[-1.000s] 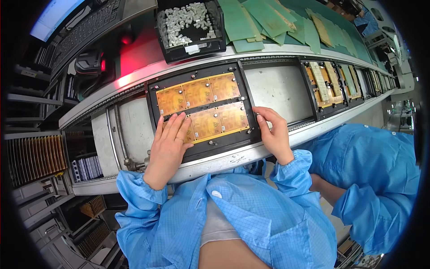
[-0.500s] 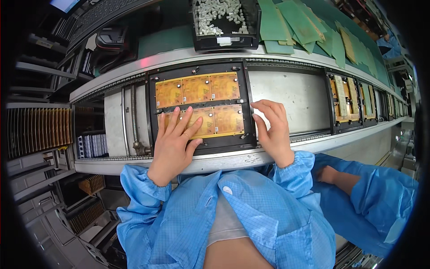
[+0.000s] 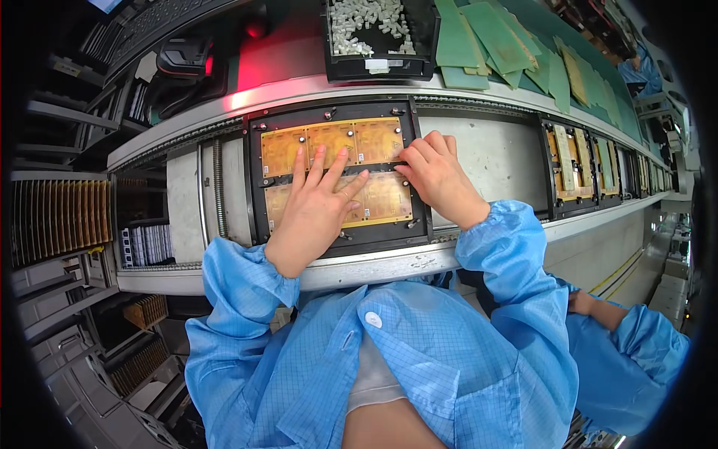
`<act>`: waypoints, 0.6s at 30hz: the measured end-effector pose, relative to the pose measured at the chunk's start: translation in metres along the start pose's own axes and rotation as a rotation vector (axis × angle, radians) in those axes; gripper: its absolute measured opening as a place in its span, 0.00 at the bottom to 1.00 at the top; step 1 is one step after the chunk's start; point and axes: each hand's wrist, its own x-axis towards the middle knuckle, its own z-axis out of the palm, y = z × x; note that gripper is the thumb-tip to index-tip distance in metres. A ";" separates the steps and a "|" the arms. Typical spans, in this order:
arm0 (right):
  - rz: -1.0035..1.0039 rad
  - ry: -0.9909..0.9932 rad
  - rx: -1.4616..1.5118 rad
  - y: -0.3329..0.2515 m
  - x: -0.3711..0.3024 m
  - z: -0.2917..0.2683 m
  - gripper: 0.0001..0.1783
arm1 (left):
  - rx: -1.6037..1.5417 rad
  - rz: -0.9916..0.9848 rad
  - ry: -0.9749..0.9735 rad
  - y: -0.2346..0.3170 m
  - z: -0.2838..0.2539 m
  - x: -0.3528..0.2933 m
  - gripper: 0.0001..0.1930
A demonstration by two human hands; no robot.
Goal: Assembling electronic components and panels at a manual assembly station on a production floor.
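Note:
Two amber circuit-board panels, the far one (image 3: 378, 140) and the near one (image 3: 389, 196), lie in a black fixture frame (image 3: 336, 245) on the rail. My left hand (image 3: 314, 213) rests with fingers spread across both panels, the fingertips on the far one. My right hand (image 3: 441, 179) is at the frame's right side between the panels. Its thumb and fingers pinch there over a small clamp, which they mostly hide. Other small clamps (image 3: 327, 114) sit around the frame's edges.
Beyond the rail stand a black bin (image 3: 381, 69) of small white parts and a pile of green boards (image 3: 479, 37). A scanner (image 3: 183, 60) glows red at the back left. Racked boards (image 3: 63, 217) stand at left; more loaded frames (image 3: 572, 168) and another person's sleeve (image 3: 636, 359) are at right.
My right hand has moved left and away from me onto the frame's right side, and its fingers have closed. My left hand has slid farther up across the panels. The red light has brightened.

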 end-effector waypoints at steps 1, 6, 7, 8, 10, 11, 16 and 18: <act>-0.002 -0.003 -0.003 -0.001 0.000 0.004 0.12 | -0.003 -0.001 0.003 0.000 0.001 0.001 0.23; 0.205 0.070 0.004 -0.014 0.006 0.015 0.12 | 0.058 0.016 0.024 0.000 0.005 0.003 0.23; 0.206 0.070 0.000 -0.015 0.008 0.015 0.12 | 0.057 0.018 0.026 0.000 0.005 0.003 0.23; 0.194 0.019 -0.070 -0.016 0.010 0.014 0.11 | 0.058 0.014 0.020 0.001 0.004 0.003 0.23; 0.181 -0.030 -0.145 -0.015 0.018 0.006 0.09 | 0.059 0.013 0.017 0.000 0.005 0.003 0.23; 0.138 0.036 -0.172 -0.012 0.027 -0.003 0.08 | 0.049 0.008 0.022 -0.001 0.006 0.001 0.23; 0.106 0.073 -0.300 0.044 0.049 0.004 0.13 | 0.066 0.031 0.016 0.000 -0.002 0.004 0.24; 0.031 -0.012 -0.280 0.060 0.056 0.008 0.12 | -0.038 0.021 -0.107 -0.003 -0.016 0.011 0.28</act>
